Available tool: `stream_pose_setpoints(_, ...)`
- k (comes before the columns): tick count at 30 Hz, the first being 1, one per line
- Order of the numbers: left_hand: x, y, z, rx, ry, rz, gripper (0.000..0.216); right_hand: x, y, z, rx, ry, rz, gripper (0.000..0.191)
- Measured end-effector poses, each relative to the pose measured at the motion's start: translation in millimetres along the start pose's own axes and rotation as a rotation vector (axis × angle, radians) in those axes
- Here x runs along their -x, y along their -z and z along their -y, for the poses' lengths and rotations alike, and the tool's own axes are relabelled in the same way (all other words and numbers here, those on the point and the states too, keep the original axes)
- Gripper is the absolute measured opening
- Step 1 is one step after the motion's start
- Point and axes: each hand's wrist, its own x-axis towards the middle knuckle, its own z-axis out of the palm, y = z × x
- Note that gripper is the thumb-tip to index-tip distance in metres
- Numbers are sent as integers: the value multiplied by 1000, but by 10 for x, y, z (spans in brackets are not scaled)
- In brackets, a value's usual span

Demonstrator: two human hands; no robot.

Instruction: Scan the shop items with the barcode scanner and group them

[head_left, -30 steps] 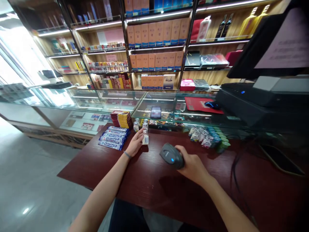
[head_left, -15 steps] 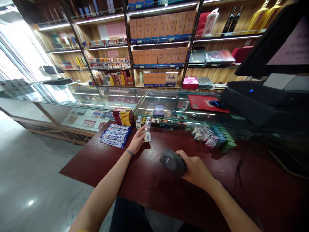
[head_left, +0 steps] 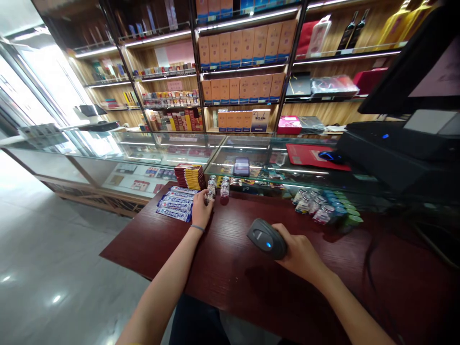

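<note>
My right hand (head_left: 300, 251) is wrapped round a dark handheld barcode scanner (head_left: 266, 238) with a small blue light, held just above the dark red wooden counter (head_left: 230, 273). My left hand (head_left: 201, 211) reaches forward and closes its fingers on a small clear bottle (head_left: 208, 197) standing among a few similar small bottles (head_left: 224, 188) by the glass case. To the left of that hand lie blue-and-white packs (head_left: 175, 202) and a stack of red-and-yellow packs (head_left: 189, 175).
A cluster of small bottles and green-capped ones (head_left: 325, 208) sits at the counter's right. Glass display cases (head_left: 151, 148) run behind, with a phone (head_left: 241, 166), a red mat (head_left: 312, 155) and a black register (head_left: 398, 148). Shelves of boxes (head_left: 244, 48) fill the back wall.
My left hand carried the small bottle forward and set it down among the others by the glass case. The right hand with the scanner stayed about where it was.
</note>
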Motion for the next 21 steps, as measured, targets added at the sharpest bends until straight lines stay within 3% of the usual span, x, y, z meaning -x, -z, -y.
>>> stream_pose_setpoints(10, -77, -82, 5, -101, 39, 11, 37, -4, 2, -30, -35, -10, 7, 48)
stream_pose_setpoints(21, -154, -164, 66, -65, -5, 22, 41, 13, 28, -79, -49, -37, -55, 45)
